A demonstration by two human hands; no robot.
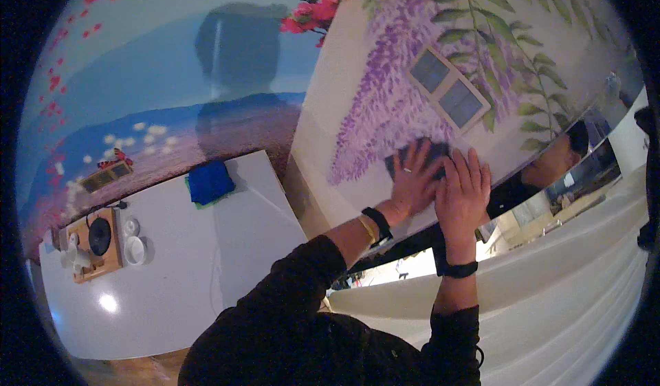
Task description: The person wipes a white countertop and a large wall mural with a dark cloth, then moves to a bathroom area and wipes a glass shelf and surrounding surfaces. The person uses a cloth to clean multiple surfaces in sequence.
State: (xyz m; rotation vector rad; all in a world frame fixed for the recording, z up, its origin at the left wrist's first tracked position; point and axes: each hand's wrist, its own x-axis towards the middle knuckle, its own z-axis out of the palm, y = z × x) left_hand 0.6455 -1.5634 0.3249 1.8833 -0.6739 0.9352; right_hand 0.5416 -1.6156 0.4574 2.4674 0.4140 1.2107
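Observation:
My left hand (415,178) lies flat with spread fingers over a dark grey piece, apparently cloth (396,167), against a wall panel printed with purple wisteria (371,92). A ring and a dark wristband are on this hand and wrist. Right beside it, my right hand (463,192) rests flat on the same panel, its fingers stretched out and close together. The two hands touch or nearly touch. How far the dark piece reaches beneath them is hidden. Above the hands, a double wall plate (449,88) with two dark square inserts and a pale frame is set in the panel.
On the left stands a white table (175,283) with a folded blue cloth (210,182), a wooden tea tray (111,262) and a white cup (135,251). Another wall plate (106,176) is above it. A black edge strip (508,198) and white draped fabric (546,293) lie to the right.

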